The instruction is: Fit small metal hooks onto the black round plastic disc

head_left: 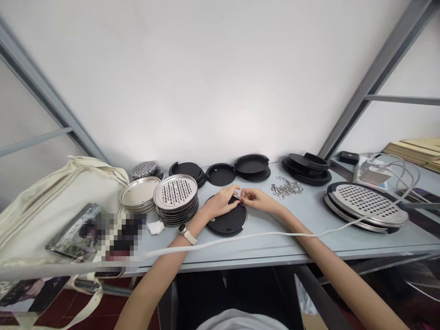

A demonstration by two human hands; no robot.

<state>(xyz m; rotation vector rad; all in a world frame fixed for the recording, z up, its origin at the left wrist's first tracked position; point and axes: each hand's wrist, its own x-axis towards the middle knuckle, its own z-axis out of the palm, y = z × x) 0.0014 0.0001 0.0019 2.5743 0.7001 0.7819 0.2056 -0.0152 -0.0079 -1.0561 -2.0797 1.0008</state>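
A round black disc [227, 224] with a thin metal edge on its right side lies on the table in front of me. My left hand [222, 202], with a watch on its wrist, rests over the disc's far part, its fingers bent around that edge. Close beside it, my right hand [255, 200] has thumb and finger pinched at the disc's far right edge. A small shiny metal piece shows between the fingertips; its shape is mostly hidden. To the right is a loose pile of small metal clasps [287, 188].
Stacked metal grater plates [175, 192] and plain metal lids [137, 192] stand left. Black round parts [252, 166] line the wall. Larger grater discs [367, 204] lie right. A white cable [268, 234] crosses in front of my arms. A cream bag [68, 201] sits far left.
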